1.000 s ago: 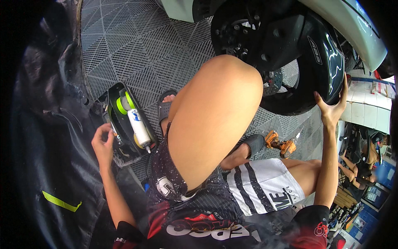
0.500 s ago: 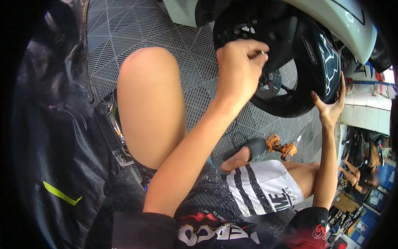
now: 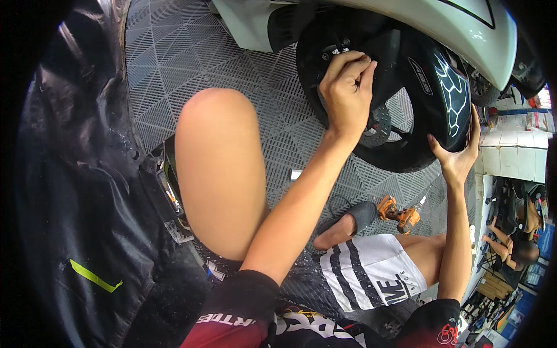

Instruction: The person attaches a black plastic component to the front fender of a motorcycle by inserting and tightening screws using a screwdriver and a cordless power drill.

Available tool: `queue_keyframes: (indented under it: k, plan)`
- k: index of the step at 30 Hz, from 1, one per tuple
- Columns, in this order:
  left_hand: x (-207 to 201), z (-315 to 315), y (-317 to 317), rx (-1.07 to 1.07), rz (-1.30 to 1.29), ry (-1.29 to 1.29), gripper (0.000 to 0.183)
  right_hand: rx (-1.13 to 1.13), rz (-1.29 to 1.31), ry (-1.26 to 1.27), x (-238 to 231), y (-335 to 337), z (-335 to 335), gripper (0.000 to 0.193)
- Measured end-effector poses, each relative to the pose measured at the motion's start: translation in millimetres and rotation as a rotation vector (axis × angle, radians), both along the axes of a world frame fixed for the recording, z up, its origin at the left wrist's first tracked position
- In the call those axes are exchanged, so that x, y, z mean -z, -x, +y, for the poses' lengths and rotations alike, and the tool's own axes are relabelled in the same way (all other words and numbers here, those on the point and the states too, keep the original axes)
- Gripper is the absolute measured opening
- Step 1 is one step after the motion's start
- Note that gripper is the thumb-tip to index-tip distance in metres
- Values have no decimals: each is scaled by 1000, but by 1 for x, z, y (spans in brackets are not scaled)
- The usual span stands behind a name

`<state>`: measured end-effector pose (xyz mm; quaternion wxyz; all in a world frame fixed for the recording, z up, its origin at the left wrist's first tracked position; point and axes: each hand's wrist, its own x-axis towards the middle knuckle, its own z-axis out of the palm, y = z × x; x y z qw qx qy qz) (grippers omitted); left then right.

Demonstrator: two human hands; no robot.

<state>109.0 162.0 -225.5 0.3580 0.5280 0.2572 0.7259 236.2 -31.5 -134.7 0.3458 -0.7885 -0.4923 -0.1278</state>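
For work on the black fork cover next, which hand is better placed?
Left, I'd judge. The left hand is by the fork cover, fingertips pinched together, while the right hand grips the black fender, farther from that spot.

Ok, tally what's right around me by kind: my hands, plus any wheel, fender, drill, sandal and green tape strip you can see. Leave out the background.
Hands, left and right: 2
Wheel: 1
Fender: 1
Drill: 1
Sandal: 1
Tape strip: 1
Total: 7
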Motion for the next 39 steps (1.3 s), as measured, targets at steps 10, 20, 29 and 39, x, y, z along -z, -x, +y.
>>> queue_keyframes:
  k: [10,20,29,39]
  plan:
    - [6,-13,-13,24,-139,84,10,-3,0,-1,6,2,2,107]
    - [18,-15,-15,32,-15,46,12,55,-29,39,9,-5,-3,116]
    - [56,-20,-19,203,-52,264,14,-8,76,126,52,-38,-21,135]
    - [-12,-56,8,335,132,-231,6,388,542,880,46,-153,-236,86]
